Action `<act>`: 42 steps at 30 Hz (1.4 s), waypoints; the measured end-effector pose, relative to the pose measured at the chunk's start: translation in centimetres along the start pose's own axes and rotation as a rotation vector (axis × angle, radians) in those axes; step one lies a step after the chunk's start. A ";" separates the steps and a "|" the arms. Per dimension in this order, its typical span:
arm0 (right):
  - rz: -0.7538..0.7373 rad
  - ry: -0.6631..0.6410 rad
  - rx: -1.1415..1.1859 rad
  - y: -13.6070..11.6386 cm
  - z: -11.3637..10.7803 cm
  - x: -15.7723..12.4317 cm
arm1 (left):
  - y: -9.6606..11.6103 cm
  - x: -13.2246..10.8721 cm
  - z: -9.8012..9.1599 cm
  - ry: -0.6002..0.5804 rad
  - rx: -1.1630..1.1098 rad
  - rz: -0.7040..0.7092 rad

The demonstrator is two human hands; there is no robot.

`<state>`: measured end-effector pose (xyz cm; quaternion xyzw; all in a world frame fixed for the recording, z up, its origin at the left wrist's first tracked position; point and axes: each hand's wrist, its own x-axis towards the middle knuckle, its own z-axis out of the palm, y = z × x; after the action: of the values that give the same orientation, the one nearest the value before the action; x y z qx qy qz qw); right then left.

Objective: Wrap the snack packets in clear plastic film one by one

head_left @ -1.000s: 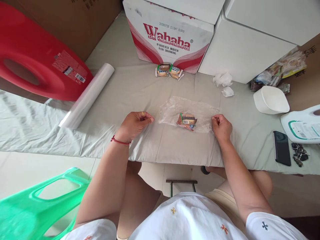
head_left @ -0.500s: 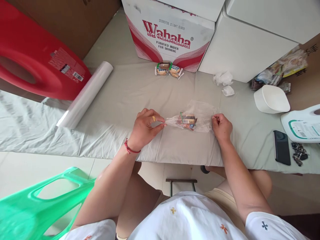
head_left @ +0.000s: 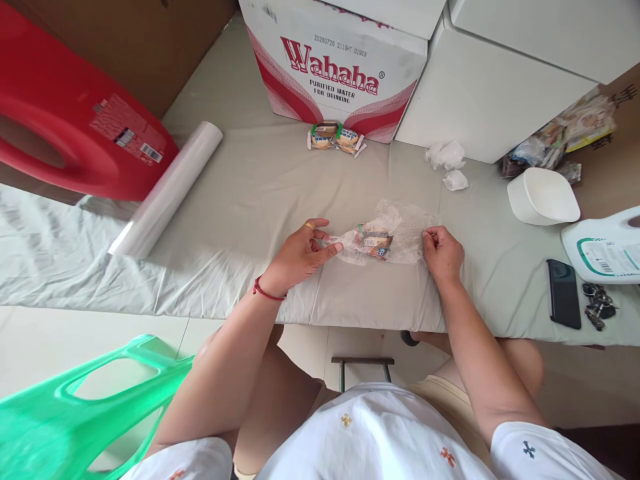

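Note:
A clear plastic bag (head_left: 407, 235) lies flat between my hands on the cloth-covered table, with a small wrapped snack pack (head_left: 375, 241) inside it. My left hand (head_left: 306, 252) is at the bag's left end, thumb and fingers closed on the thin film. At the opposite end, my right hand (head_left: 443, 253) pinches the bag's edge with its fingers curled in. Against the box behind are two wrapped biscuit packs (head_left: 336, 137). Crumpled clear plastic bags (head_left: 447, 157) rest to the right of them.
A white roll of film (head_left: 167, 193) and a big red jug (head_left: 80, 113) stand left. The Wahaha carton (head_left: 340, 73) is at the back. Rightward are a white bowl (head_left: 544, 197), a phone (head_left: 564, 293), keys (head_left: 599, 307) and a white bottle (head_left: 605, 248). A green plastic stool (head_left: 100, 400) is lower left.
My left hand has turned and shifted slightly right, toward the snack pack. The bag's left end, twisted narrow before, is now looser and wider. My right hand has barely moved.

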<state>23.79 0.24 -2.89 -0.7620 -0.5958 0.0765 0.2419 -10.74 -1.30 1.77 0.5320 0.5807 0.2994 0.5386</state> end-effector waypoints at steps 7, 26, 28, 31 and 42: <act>0.000 0.009 0.004 -0.1 0.0 0.0 | 0.0 0.4 0.4 -0.009 -0.072 0.084; -0.024 0.010 -0.006 0.1 0.1 0.0 | -0.2 1.7 -1.6 0.079 -0.437 -0.237; -0.019 0.007 -0.002 0.0 0.1 0.0 | -0.1 1.7 -1.8 0.082 -0.493 -0.258; -0.017 -0.002 0.000 0.0 0.1 0.0 | 0.0 1.5 -1.9 0.080 -0.569 -0.263; -0.021 0.010 0.003 0.1 0.1 0.1 | 0.5 1.4 -3.4 0.057 -0.370 -0.327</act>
<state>23.83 0.32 -3.04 -0.7558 -0.6024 0.0710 0.2469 -13.56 0.91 2.65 0.3147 0.6093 0.3244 0.6515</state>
